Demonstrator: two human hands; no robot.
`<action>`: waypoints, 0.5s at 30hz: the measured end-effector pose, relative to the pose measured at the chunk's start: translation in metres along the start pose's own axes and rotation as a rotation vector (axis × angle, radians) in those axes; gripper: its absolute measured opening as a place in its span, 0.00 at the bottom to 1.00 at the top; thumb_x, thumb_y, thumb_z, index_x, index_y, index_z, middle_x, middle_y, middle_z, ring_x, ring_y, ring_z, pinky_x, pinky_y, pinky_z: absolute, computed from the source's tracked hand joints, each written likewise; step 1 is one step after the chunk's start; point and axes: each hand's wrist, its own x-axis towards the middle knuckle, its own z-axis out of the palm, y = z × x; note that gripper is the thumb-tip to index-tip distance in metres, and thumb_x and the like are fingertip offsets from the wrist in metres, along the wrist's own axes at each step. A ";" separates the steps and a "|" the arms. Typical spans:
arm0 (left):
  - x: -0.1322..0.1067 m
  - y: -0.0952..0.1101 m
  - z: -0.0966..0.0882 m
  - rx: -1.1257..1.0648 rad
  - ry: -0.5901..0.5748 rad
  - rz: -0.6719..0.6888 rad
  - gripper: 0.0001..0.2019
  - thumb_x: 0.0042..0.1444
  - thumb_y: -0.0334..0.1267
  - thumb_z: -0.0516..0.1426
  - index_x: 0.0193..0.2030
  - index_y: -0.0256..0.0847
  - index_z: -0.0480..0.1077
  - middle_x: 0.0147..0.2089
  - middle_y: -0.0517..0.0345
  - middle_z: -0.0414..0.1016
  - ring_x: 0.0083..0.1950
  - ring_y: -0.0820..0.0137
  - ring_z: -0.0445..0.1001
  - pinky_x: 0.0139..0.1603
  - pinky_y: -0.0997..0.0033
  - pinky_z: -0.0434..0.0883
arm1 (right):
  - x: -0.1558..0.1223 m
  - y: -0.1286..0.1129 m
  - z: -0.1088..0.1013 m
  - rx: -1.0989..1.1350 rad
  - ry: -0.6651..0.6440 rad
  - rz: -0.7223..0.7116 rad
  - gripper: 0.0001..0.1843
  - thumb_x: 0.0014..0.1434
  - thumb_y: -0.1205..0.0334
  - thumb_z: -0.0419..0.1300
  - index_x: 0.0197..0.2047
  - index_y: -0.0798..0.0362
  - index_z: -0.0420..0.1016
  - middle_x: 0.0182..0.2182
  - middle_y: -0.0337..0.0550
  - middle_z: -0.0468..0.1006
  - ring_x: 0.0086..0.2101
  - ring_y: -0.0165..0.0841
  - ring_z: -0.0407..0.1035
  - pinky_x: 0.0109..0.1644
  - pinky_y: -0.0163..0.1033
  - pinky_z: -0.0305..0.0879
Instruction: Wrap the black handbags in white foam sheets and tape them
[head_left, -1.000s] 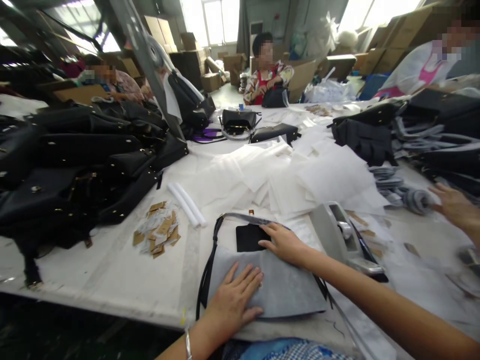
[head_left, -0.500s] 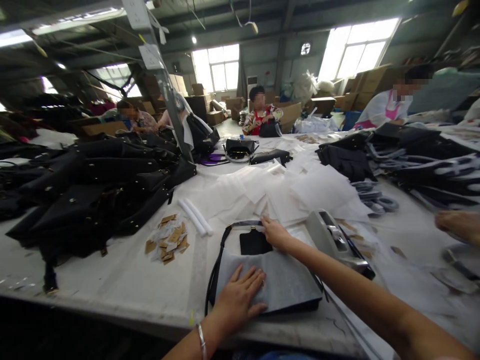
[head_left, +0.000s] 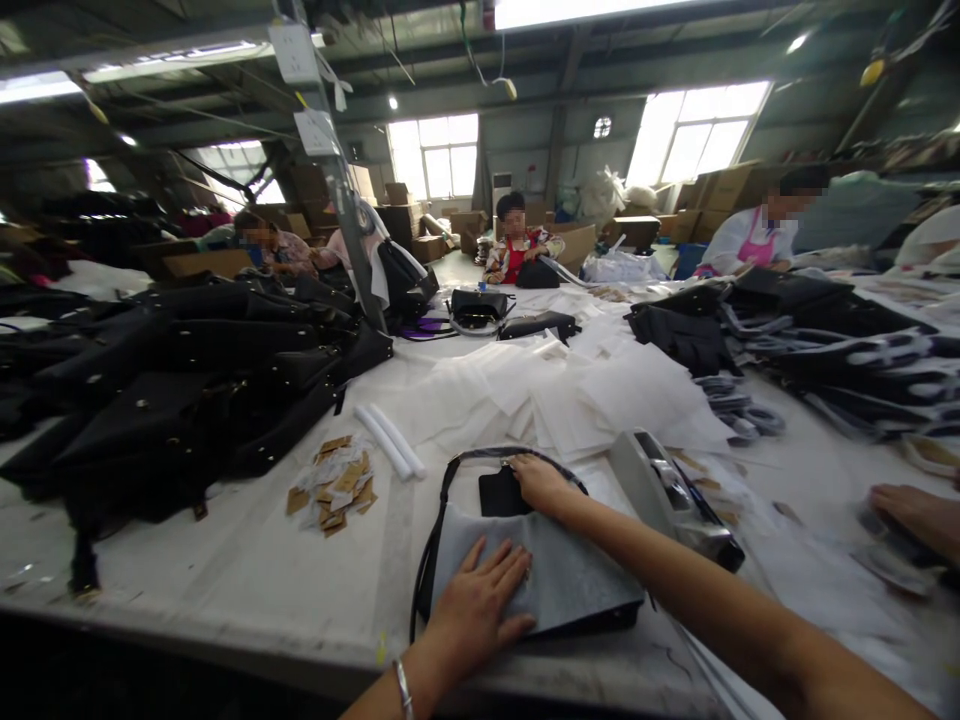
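A black handbag (head_left: 555, 628) lies on the table before me, with a grey-white foam sheet (head_left: 574, 565) over its front. My left hand (head_left: 484, 595) rests flat on that sheet, fingers spread. At the bag's top, the fingers of my right hand (head_left: 540, 483) are bent together at the upper edge of a black tab (head_left: 499, 494), near its small gold-coloured fitting; the exact grip is partly hidden. The bag's strap (head_left: 448, 480) arches behind my right hand and runs down the left side.
Black bags (head_left: 217, 370) are heaped at left, and brown tags (head_left: 334, 490) lie nearer. White sheets (head_left: 555, 390) spread beyond the bag. A tape dispenser (head_left: 660, 490) stands to the right. Another person's hand (head_left: 911, 510) is at far right; co-workers sit opposite.
My right hand has moved from the strap down and slightly left to the tab's top edge. My left hand stays flat on the sheet. The view has tilted up slightly.
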 end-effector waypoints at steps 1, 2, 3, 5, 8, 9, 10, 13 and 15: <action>0.000 0.000 0.000 -0.003 0.004 -0.001 0.35 0.65 0.54 0.54 0.73 0.46 0.46 0.71 0.55 0.61 0.72 0.63 0.57 0.73 0.50 0.55 | 0.004 0.001 0.002 0.047 0.008 0.031 0.17 0.67 0.56 0.60 0.55 0.55 0.72 0.54 0.49 0.73 0.51 0.41 0.71 0.56 0.54 0.69; 0.000 0.000 0.000 -0.014 0.004 -0.005 0.36 0.64 0.54 0.54 0.73 0.46 0.47 0.71 0.54 0.61 0.72 0.63 0.57 0.73 0.49 0.55 | 0.009 0.002 0.003 0.097 0.017 0.062 0.18 0.67 0.56 0.60 0.57 0.55 0.71 0.55 0.50 0.72 0.52 0.42 0.70 0.57 0.55 0.68; 0.000 0.000 0.000 -0.031 -0.001 -0.011 0.36 0.64 0.54 0.54 0.73 0.46 0.47 0.71 0.54 0.61 0.72 0.62 0.57 0.73 0.49 0.54 | 0.014 0.003 0.004 0.149 0.028 0.090 0.18 0.67 0.56 0.60 0.57 0.54 0.70 0.56 0.50 0.72 0.53 0.42 0.69 0.57 0.55 0.68; 0.000 0.001 -0.002 -0.066 -0.017 -0.019 0.35 0.64 0.55 0.53 0.73 0.46 0.47 0.71 0.54 0.60 0.73 0.62 0.57 0.74 0.48 0.53 | 0.024 0.002 0.002 0.258 0.047 0.132 0.18 0.67 0.56 0.59 0.57 0.54 0.71 0.57 0.51 0.72 0.54 0.42 0.69 0.58 0.56 0.67; 0.000 0.002 -0.004 -0.076 -0.026 -0.024 0.34 0.65 0.55 0.52 0.73 0.47 0.47 0.72 0.56 0.60 0.73 0.63 0.57 0.74 0.48 0.52 | 0.034 -0.002 -0.003 0.440 0.035 0.145 0.16 0.68 0.55 0.59 0.54 0.56 0.73 0.50 0.49 0.77 0.48 0.40 0.73 0.54 0.52 0.71; 0.000 0.002 -0.004 -0.068 -0.023 -0.022 0.34 0.65 0.54 0.52 0.73 0.47 0.47 0.72 0.56 0.60 0.73 0.63 0.57 0.74 0.49 0.53 | 0.036 -0.003 -0.006 0.502 0.020 0.135 0.16 0.68 0.56 0.58 0.53 0.56 0.74 0.46 0.48 0.79 0.46 0.39 0.75 0.52 0.49 0.72; 0.000 0.002 -0.005 -0.058 -0.019 -0.019 0.34 0.65 0.54 0.53 0.73 0.46 0.47 0.71 0.56 0.60 0.73 0.63 0.57 0.74 0.49 0.53 | 0.036 -0.004 -0.010 0.561 0.005 0.120 0.15 0.68 0.57 0.57 0.53 0.57 0.75 0.44 0.48 0.81 0.44 0.39 0.76 0.50 0.47 0.73; 0.001 0.001 -0.005 -0.036 -0.007 -0.010 0.34 0.65 0.54 0.53 0.73 0.45 0.48 0.71 0.55 0.61 0.72 0.64 0.58 0.73 0.50 0.54 | 0.027 -0.006 -0.025 0.693 -0.037 0.056 0.17 0.65 0.59 0.56 0.52 0.58 0.78 0.41 0.50 0.83 0.44 0.39 0.78 0.51 0.45 0.73; 0.001 0.002 -0.005 -0.029 0.002 -0.010 0.34 0.65 0.54 0.53 0.73 0.44 0.49 0.71 0.55 0.62 0.72 0.64 0.59 0.73 0.51 0.55 | 0.013 -0.006 -0.037 0.742 -0.068 0.003 0.18 0.62 0.56 0.59 0.51 0.57 0.80 0.43 0.49 0.83 0.46 0.41 0.78 0.54 0.47 0.72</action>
